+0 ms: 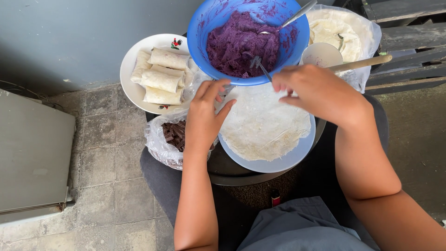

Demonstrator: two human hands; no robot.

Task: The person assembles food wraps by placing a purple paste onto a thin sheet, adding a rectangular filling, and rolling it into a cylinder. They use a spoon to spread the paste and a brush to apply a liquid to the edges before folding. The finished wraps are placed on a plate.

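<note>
Chocolate pieces [174, 134] half hidden under the left hand [204, 116] — blue bowl's [200, 28] top cut off.

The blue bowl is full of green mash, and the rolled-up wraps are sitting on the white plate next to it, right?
Not quite. The head view shows the mash in the blue bowl is purple, not green. The rest holds: the rolled-up wraps do lie on the white plate next to the bowl.
</note>
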